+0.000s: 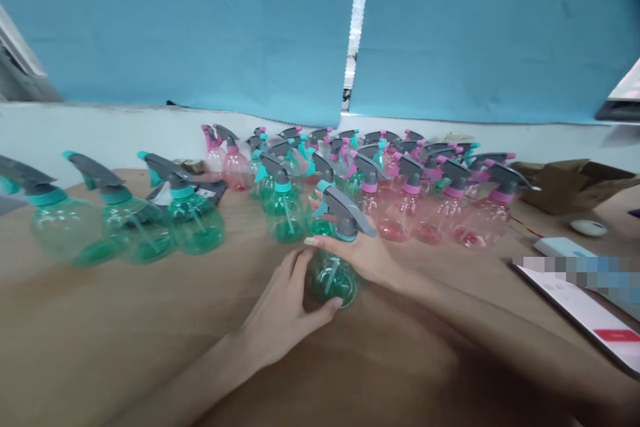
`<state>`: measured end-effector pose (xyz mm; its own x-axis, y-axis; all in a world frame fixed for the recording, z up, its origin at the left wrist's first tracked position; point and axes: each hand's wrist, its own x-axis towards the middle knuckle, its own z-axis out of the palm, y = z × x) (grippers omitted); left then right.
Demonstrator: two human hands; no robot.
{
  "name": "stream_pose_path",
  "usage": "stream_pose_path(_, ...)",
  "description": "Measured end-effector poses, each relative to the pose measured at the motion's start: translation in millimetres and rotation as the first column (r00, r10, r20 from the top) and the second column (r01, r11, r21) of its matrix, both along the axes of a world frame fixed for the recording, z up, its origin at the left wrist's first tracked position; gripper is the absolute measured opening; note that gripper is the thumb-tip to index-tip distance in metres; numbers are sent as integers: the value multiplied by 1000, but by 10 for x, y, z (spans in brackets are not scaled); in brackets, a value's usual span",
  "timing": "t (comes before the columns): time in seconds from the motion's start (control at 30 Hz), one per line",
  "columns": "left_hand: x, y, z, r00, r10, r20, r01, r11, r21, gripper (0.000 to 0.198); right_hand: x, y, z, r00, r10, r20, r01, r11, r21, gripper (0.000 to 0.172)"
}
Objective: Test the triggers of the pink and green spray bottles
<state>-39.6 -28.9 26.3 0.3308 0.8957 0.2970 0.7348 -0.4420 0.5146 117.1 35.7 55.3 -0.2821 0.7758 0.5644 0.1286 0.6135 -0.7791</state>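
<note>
A green spray bottle (333,278) with a grey and teal trigger head stands slightly tilted at the middle of the table, between my two hands. My left hand (285,310) curves round the lower left of its body, thumb at the near side of the base. Around the neck, just under the spray head, my right hand (367,255) is wrapped, its thumb lying across the front. Some of the right fingers are hidden behind the bottle. Directly behind stand another green spray bottle (286,213) and a pink spray bottle (397,213).
Several pink and green spray bottles crowd the back of the wooden table (200,307). To the left, green spray bottles (195,223) stand in a row. A phone (575,310), a white mouse (589,227) and a cardboard box (570,183) lie at the right. A blue curtain (200,33) hangs behind.
</note>
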Motion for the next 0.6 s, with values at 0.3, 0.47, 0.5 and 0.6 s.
stream_pose_path(0.3,-440,-161,7,977,210,38,-211,977,16,80,-709,-77,46,1000,-27,10,27,998,65,23)
stream_pose_path(0.47,-644,-173,-2,956,284,74,-287,957,35,69,-1014,-108,94,999,22,36,-24,998,61,21)
stream_pose_path(0.5,-679,-174,5,954,292,72,-296,954,50,68,-1065,-103,97,999,28,35,-30,998,61,22)
stream_pose_path(0.6,-777,-162,27,942,334,38,-336,936,105,68,-1195,-69,94,999,21,33,-23,997,72,25)
